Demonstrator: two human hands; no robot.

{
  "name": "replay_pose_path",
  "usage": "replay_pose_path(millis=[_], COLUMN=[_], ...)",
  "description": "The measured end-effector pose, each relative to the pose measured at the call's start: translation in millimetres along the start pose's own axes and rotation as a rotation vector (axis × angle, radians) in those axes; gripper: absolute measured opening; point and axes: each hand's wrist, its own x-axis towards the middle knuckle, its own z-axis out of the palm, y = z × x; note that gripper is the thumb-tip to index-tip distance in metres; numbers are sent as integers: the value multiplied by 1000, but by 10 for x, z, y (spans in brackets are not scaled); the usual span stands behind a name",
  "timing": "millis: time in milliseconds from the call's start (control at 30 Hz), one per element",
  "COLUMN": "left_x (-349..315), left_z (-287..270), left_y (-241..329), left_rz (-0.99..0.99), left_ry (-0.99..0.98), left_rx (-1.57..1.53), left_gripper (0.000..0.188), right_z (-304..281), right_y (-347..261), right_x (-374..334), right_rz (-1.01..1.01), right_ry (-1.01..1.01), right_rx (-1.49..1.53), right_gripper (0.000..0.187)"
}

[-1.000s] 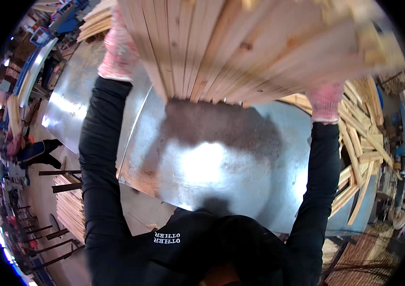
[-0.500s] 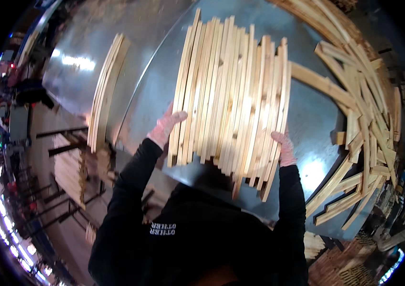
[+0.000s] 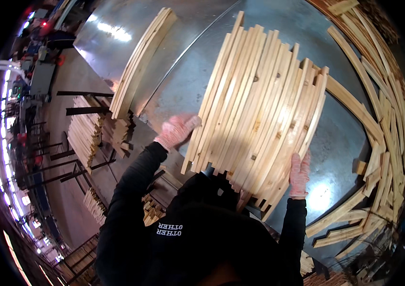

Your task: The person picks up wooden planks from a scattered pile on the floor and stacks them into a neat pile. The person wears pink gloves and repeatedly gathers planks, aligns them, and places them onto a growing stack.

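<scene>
A wide row of pale wooden strips point(image 3: 259, 109) lies side by side in front of me, their ends uneven. At its left edge is my left hand point(image 3: 177, 131) in a pinkish knitted glove, thumb against the outermost strip and fingers bent. My right hand point(image 3: 300, 176), gloved alike, presses along the right edge near the lower end, thumb by the top face and fingers along the side. Between them the two hands hold the row. The near ends reach toward my dark sleeves and chest. Any fingertips below the strips are hidden.
Under the strips is a grey metal tabletop point(image 3: 183, 90) with a seam. A smaller stack of boards point(image 3: 143, 59) lies on it at left. Loose wood pieces point(image 3: 379, 190) pile up along the right. Racks with stacked wood point(image 3: 85, 131) stand lower left.
The view has turned, and the strips now sit farther right and tilt more, packed closer together. My left hand has shifted slightly outward; my right hand is lower along the edge.
</scene>
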Motion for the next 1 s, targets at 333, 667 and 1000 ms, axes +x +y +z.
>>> replay_pose_path(millis=[333, 667, 1000], left_x=[575, 976, 2079], left_z=[-1537, -1604, -2107], left_y=[-1366, -716, -1461], left_rz=[-582, -466, -432], left_ry=[349, 269, 273], left_rx=[636, 311, 553], left_gripper=[111, 73, 67], right_z=[115, 248, 465], right_y=[-522, -772, -1218], right_x=[6, 64, 324], right_rz=[25, 77, 214], right_ry=[-80, -4, -10], right_rx=[424, 391, 373], right_gripper=[76, 78, 83])
